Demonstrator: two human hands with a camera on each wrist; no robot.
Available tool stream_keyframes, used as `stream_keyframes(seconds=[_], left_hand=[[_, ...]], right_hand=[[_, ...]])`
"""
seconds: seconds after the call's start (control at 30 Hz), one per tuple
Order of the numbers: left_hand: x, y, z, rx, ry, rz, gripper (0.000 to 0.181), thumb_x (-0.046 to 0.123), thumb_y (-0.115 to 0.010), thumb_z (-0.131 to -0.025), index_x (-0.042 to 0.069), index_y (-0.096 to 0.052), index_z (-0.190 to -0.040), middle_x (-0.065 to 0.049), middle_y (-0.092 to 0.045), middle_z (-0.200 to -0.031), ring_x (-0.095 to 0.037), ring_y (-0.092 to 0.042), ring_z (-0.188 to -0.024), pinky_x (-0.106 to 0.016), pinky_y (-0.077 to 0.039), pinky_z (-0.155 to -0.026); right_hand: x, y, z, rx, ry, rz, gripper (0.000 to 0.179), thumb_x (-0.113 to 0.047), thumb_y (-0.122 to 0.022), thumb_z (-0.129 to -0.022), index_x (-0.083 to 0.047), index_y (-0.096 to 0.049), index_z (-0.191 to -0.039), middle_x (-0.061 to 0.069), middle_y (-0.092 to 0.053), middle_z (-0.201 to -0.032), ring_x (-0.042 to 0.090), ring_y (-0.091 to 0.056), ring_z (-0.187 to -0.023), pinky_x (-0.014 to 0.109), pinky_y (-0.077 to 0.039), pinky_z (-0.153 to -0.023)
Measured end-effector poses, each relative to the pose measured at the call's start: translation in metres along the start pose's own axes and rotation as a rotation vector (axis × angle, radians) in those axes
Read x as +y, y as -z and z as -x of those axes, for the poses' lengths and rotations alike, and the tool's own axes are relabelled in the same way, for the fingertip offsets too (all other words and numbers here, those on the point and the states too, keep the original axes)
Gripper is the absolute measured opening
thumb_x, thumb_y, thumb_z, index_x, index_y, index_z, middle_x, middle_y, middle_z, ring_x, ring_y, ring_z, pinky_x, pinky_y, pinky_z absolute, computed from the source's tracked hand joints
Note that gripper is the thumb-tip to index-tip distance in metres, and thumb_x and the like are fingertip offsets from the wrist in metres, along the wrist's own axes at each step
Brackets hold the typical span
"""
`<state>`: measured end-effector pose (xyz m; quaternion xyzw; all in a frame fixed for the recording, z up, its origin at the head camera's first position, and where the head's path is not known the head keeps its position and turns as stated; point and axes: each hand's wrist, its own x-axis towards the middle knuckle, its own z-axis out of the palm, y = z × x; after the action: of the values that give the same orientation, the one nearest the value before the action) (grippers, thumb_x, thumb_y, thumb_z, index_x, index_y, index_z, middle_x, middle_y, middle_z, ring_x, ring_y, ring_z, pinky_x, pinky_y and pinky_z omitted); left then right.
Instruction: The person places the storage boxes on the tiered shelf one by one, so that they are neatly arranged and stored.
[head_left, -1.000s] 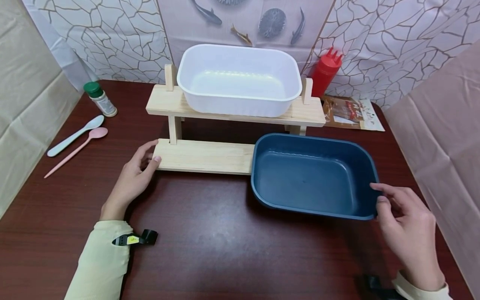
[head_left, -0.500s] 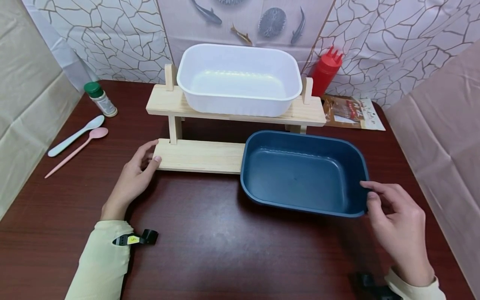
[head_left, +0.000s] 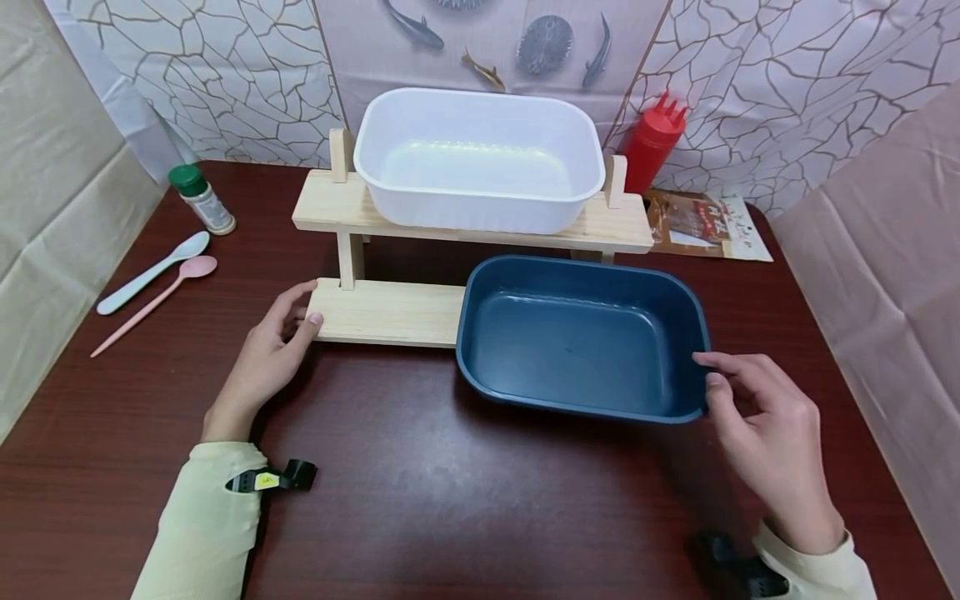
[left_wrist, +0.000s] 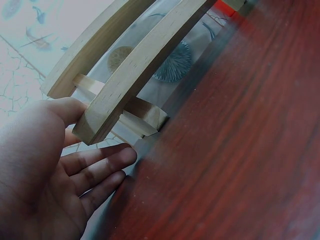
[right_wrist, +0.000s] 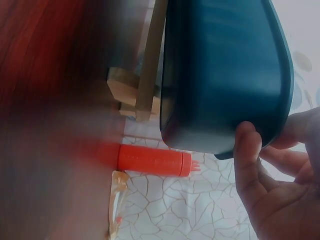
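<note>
My right hand (head_left: 772, 442) pinches the right wall of a dark blue rectangular basin (head_left: 570, 350), thumb outside and fingertips over the rim. The basin overlaps the right part of the lower board of a two-tier wooden rack (head_left: 386, 312), hiding that end. In the right wrist view the thumb presses the basin's outer wall (right_wrist: 225, 100). At the rack's left end, my left hand (head_left: 262, 358) holds the lower board between thumb and fingers; the left wrist view shows the board's end (left_wrist: 95, 125) beside the thumb. A white basin (head_left: 480, 167) sits on the upper board.
Behind the rack's right end stands a red squeeze bottle (head_left: 652, 150), near a brown packet (head_left: 697, 227). On the left lie a pale blue spoon (head_left: 153, 273) and a pink spoon (head_left: 157, 304), with a green-capped jar (head_left: 202, 200) behind. A patterned cloth (head_left: 247, 75) hangs at the back.
The right hand has brought the blue basin leftward and slightly back, so it covers more of the lower board. The left hand and rack have stayed in place.
</note>
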<state>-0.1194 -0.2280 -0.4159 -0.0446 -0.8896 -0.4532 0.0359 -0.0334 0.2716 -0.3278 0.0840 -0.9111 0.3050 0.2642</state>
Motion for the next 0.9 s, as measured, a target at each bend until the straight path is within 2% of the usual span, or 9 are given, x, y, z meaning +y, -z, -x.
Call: stream_keyframes(seconds=[0.23,0.47,0.7,0.9], left_hand=[[0.000,0.000,0.000,-0.002,-0.002,-0.002,0.049,0.034,-0.049,-0.105,0.027,-0.038,-0.152,-0.014,-0.065,-0.115,-0.018,-0.058,-0.098,-0.022,-0.040,-0.081],[0.002,0.001,0.000,-0.003,-0.019,-0.002,0.049,0.032,-0.050,-0.105,0.027,-0.038,-0.152,-0.014,-0.066,-0.114,-0.015,-0.057,-0.095,-0.022,-0.040,-0.080],[0.002,0.002,0.001,0.000,-0.026,0.000,0.049,0.030,-0.050,-0.105,0.026,-0.038,-0.152,-0.015,-0.066,-0.114,-0.011,-0.057,-0.094,-0.022,-0.040,-0.080],[0.001,0.000,0.000,0.001,-0.020,-0.001,0.049,0.031,-0.049,-0.105,0.027,-0.039,-0.152,-0.014,-0.067,-0.113,-0.013,-0.058,-0.094,-0.022,-0.040,-0.080]], right_hand=[[-0.002,-0.007,-0.003,-0.022,0.013,-0.030,0.026,0.008,-0.064,-0.088,-0.003,-0.075,-0.109,0.006,-0.064,-0.090,-0.007,-0.047,-0.069,0.004,-0.039,-0.063],[-0.004,-0.013,-0.006,-0.055,0.015,-0.052,0.027,0.007,-0.067,-0.088,-0.004,-0.074,-0.111,0.008,-0.066,-0.095,-0.008,-0.050,-0.071,0.002,-0.041,-0.067],[-0.010,-0.019,-0.012,-0.085,0.028,-0.090,0.027,0.006,-0.067,-0.089,-0.005,-0.074,-0.112,0.005,-0.065,-0.094,-0.007,-0.052,-0.068,0.004,-0.044,-0.066],[-0.015,-0.024,-0.015,-0.127,0.028,-0.131,0.027,0.006,-0.067,-0.089,-0.004,-0.073,-0.113,0.008,-0.066,-0.099,-0.007,-0.058,-0.065,0.007,-0.048,-0.064]])
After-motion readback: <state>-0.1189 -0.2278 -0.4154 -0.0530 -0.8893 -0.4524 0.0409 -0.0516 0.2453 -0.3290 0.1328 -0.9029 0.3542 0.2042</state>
